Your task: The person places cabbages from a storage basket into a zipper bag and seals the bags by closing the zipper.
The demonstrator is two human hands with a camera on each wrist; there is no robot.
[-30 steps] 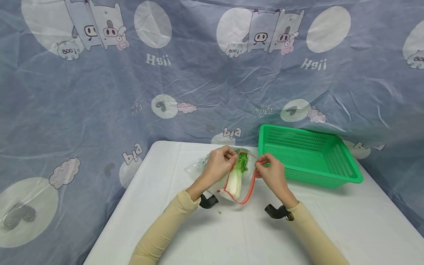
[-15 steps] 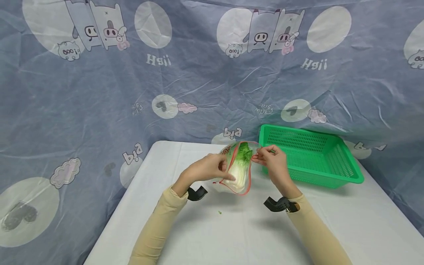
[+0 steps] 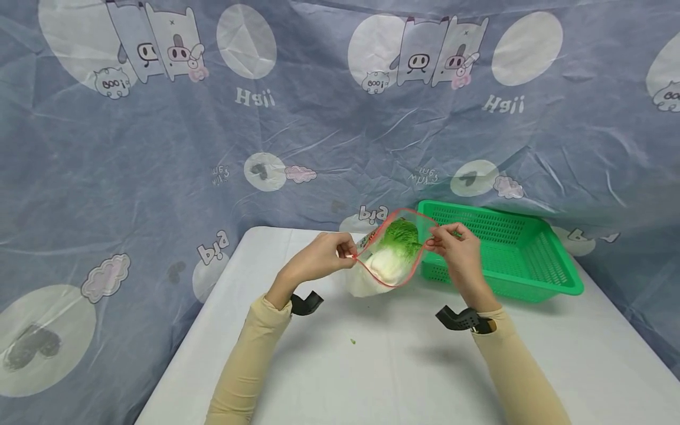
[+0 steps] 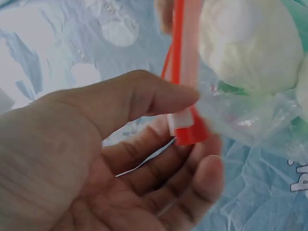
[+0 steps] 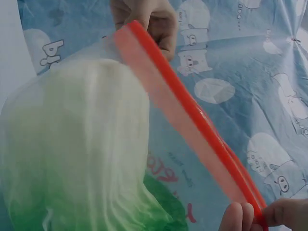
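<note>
A clear zip bag with a red-edged mouth hangs between both hands, its opening spread wide in the head view. Inside it sits a pale, green-leaved head of Chinese cabbage; through the plastic its leaves point away from the mouth in the right wrist view. My left hand pinches the left corner of the red zip strip, thumb over a small red-and-white end piece. At the opposite corner, my right hand pinches the strip between thumb and fingers.
A green perforated plastic basket stands at the back right of the white-covered table, just behind my right hand. One small green scrap lies on the cloth. A printed blue-grey curtain hangs behind the table.
The bag has risen with the cabbage inside, and its mouth has widened. My left hand has shifted from the bag's side to the strip's left corner; my right hand has moved up and right.
</note>
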